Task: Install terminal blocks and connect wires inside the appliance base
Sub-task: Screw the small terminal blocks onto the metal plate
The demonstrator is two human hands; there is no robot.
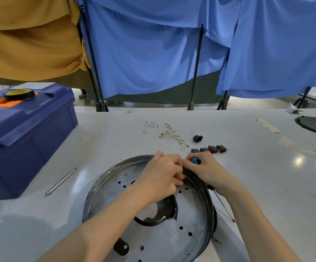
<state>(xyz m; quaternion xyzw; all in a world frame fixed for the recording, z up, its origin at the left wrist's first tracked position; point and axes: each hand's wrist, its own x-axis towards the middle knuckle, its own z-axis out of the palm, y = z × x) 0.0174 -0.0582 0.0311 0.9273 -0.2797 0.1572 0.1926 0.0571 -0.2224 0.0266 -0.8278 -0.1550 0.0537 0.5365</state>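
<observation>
Left hand point(162, 178), right hand point(205, 171) with screwdriver point(194, 160) meet at appliance base point(191, 218) rim.

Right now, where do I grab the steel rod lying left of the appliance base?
Likely best: pinch the steel rod mid-shaft from above, fingers across its width. It lies flat and diagonal on the table, with bare surface on both long sides.

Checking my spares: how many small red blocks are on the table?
4, in a row beyond the right hand: leftmost block, second block, third block, rightmost block. Hands may hide more.
</observation>
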